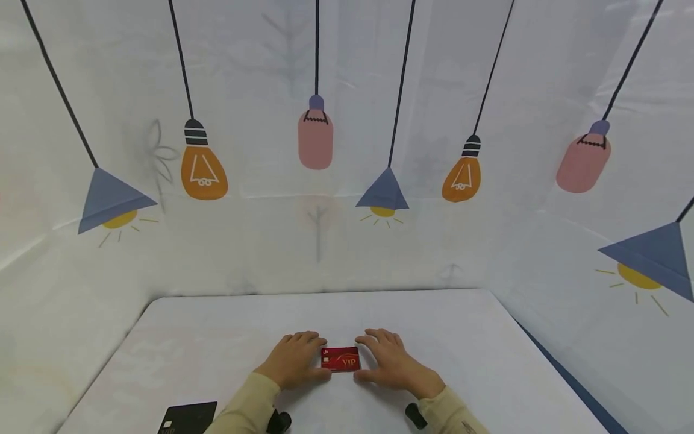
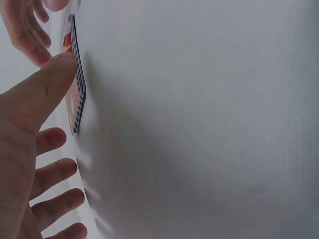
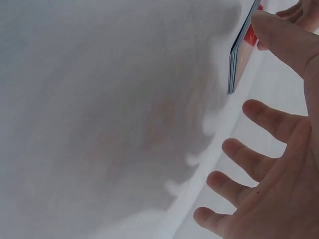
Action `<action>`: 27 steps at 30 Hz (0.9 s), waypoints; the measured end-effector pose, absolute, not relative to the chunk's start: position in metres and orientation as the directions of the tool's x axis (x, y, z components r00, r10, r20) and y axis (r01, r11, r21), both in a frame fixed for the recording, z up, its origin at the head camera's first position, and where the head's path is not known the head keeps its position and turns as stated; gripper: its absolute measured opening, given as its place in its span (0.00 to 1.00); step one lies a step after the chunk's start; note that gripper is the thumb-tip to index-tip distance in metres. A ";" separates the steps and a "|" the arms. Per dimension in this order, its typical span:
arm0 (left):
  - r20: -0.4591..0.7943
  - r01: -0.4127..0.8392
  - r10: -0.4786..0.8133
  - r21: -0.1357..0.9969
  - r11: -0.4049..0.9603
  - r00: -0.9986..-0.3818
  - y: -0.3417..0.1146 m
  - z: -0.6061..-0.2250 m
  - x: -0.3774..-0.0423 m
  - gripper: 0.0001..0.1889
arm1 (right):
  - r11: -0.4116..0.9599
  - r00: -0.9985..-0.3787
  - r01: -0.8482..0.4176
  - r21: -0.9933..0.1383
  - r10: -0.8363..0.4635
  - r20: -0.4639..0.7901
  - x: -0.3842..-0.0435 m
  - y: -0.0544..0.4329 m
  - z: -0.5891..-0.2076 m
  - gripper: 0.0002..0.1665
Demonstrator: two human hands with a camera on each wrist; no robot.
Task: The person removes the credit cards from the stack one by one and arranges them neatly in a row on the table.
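A small stack of red VIP cards lies flat on the white table in the head view. Its layered edges show side-on in the left wrist view, where the card stack sits beyond the thumb. My left hand is at the stack's left end, fingers spread and gently bent. Facing it from the right end, my right hand has its fingers spread apart too. Both thumbs are close to the stack's near edge; whether they touch it I cannot tell. Neither hand grips anything.
A black card lies at the table's near left, partly cut off by the frame and beside the left sleeve. White sheeting printed with hanging lamps rises behind the white table.
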State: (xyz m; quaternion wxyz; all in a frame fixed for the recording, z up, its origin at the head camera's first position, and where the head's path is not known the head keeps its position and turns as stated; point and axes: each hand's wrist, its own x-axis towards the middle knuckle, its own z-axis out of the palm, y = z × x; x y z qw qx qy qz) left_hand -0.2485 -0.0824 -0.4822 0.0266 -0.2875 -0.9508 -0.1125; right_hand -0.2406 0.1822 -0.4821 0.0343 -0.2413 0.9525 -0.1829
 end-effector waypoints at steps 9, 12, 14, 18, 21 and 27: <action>0.126 0.554 0.539 0.195 0.810 -0.833 -0.080 -0.482 -0.251 0.31 | 0.827 -0.886 -0.430 -0.362 -0.463 -0.006 -0.248 0.173 -0.483 0.43; 0.130 0.555 0.540 0.196 0.808 -0.832 -0.079 -0.483 -0.250 0.30 | 0.827 -0.889 -0.423 -0.371 -0.457 -0.006 -0.248 0.173 -0.484 0.41; 0.132 0.554 0.538 0.199 0.809 -0.833 -0.079 -0.484 -0.250 0.29 | 0.826 -0.891 -0.422 -0.373 -0.454 0.000 -0.249 0.173 -0.485 0.39; 0.151 0.558 0.538 0.186 0.808 -0.829 -0.079 -0.486 -0.250 0.28 | 0.819 -0.888 -0.434 -0.376 -0.458 0.027 -0.250 0.175 -0.486 0.35; 0.165 0.559 0.535 0.173 0.811 -0.828 -0.080 -0.488 -0.250 0.28 | 0.810 -0.882 -0.450 -0.375 -0.469 0.046 -0.251 0.174 -0.486 0.33; 0.164 0.558 0.535 0.176 0.811 -0.829 -0.081 -0.487 -0.251 0.28 | 0.812 -0.880 -0.456 -0.365 -0.473 0.047 -0.253 0.173 -0.486 0.33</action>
